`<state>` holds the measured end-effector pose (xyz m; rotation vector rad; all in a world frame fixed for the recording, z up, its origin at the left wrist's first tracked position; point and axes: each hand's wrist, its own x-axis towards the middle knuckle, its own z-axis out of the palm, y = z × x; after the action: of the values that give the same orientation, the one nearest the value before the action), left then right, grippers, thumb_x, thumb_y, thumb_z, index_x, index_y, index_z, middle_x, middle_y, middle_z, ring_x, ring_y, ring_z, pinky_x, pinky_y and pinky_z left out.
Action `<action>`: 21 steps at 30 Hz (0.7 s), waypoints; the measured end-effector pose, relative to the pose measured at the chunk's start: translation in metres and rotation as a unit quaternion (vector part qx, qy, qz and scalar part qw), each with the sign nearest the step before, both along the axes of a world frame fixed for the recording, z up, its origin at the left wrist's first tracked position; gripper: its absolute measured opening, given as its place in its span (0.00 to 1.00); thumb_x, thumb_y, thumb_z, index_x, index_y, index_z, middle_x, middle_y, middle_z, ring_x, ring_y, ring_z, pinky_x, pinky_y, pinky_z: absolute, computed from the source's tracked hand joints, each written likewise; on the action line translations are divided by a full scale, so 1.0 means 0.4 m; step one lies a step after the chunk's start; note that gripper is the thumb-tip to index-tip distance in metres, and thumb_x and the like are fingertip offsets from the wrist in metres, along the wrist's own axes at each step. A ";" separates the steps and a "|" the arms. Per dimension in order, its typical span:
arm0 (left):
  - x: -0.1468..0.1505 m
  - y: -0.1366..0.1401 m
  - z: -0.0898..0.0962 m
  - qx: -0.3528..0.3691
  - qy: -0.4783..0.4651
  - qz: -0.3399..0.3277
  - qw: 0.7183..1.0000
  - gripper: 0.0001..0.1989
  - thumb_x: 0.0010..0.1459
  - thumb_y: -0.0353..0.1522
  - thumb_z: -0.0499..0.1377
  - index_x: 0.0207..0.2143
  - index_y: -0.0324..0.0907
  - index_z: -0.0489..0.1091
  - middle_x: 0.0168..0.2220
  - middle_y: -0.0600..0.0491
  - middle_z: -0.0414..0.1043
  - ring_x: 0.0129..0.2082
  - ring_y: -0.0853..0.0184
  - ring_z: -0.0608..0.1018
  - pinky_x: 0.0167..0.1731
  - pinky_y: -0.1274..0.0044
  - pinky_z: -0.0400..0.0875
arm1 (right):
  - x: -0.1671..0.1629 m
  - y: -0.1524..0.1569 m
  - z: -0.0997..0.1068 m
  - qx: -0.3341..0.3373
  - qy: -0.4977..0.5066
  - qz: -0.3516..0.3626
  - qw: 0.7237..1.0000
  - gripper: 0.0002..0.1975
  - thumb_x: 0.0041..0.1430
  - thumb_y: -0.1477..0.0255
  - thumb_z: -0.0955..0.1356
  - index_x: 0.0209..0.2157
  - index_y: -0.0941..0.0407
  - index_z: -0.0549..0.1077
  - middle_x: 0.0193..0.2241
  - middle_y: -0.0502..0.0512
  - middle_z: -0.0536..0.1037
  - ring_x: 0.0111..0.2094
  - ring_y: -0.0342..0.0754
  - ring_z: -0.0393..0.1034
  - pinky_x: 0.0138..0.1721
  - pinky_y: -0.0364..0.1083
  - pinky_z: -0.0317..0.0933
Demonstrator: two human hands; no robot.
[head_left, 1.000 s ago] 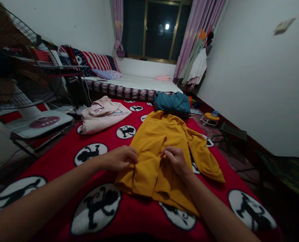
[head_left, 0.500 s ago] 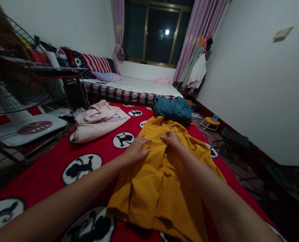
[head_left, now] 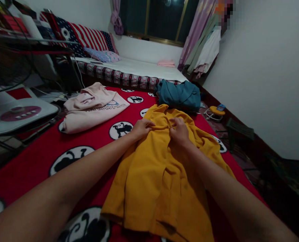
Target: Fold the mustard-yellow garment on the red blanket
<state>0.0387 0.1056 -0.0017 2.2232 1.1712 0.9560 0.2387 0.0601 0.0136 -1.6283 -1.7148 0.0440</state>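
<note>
A mustard-yellow jacket [head_left: 149, 168] lies spread on a red blanket [head_left: 88, 188] with round monkey patches, its hem toward me. At its upper left side, my left hand [head_left: 142, 129] is closed on a pinch of the cloth, which wrinkles between the hands. My right hand [head_left: 180, 131] pinches the front edge near the middle of the chest. Just beyond the collar sits a folded teal garment [head_left: 179, 95]. To the left rests a folded pale pink sweatshirt [head_left: 94, 109] with printed lettering.
A fan base [head_left: 20, 109] and a cluttered desk stand at the left. Behind the blanket is a bed [head_left: 139, 65] with pillows, below a window. On the right floor are a yellow-topped stool [head_left: 216, 111] and a dark folding stool [head_left: 240, 129]. Clothes [head_left: 207, 50] hang by the curtain.
My view has tipped downward. My left hand has gone from spread fingers to gripping the jacket's cloth. My right hand pinches the front edge, and the upper cloth is drawn into creases.
</note>
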 end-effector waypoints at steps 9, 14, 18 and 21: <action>-0.032 -0.002 0.003 -0.041 0.037 -0.048 0.997 0.19 0.55 0.27 0.57 0.49 0.42 0.74 0.48 0.52 0.76 0.47 0.64 0.76 0.49 0.75 0.67 | -0.114 -0.405 0.135 -0.081 -0.128 0.451 0.879 0.20 0.49 0.83 0.65 0.44 0.52 0.72 0.52 0.57 0.71 0.51 0.52 0.64 0.56 0.55 0.52; -0.060 -0.035 0.028 -0.107 -0.020 -0.095 0.990 0.25 0.53 0.32 0.59 0.55 0.38 0.69 0.51 0.47 0.74 0.43 0.61 0.77 0.44 0.73 0.70 | -0.128 -0.408 0.062 -0.069 0.019 0.413 0.908 0.06 0.58 0.77 0.65 0.34 0.53 0.73 0.42 0.54 0.77 0.45 0.49 0.69 0.49 0.50 0.59; -0.093 -0.078 0.062 -0.146 -0.133 -0.068 0.978 0.30 0.55 0.48 0.59 0.53 0.37 0.71 0.48 0.45 0.74 0.44 0.59 0.76 0.41 0.73 0.70 | -0.111 -0.311 0.056 -0.133 0.396 0.215 0.883 0.08 0.56 0.65 0.68 0.30 0.55 0.71 0.27 0.50 0.75 0.29 0.44 0.69 0.33 0.43 0.63; -0.100 -0.114 0.080 -0.221 -0.237 -0.077 0.943 0.32 0.55 0.54 0.55 0.50 0.40 0.73 0.51 0.44 0.73 0.50 0.57 0.74 0.46 0.71 0.68 | -0.100 -0.227 0.044 -0.211 0.570 0.130 0.783 0.16 0.44 0.61 0.74 0.25 0.56 0.67 0.17 0.44 0.67 0.18 0.38 0.58 0.21 0.38 0.55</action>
<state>-0.0014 0.0598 0.0301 1.5868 0.8676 0.9764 0.1988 -0.0307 0.0311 -1.1437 -0.9233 1.3478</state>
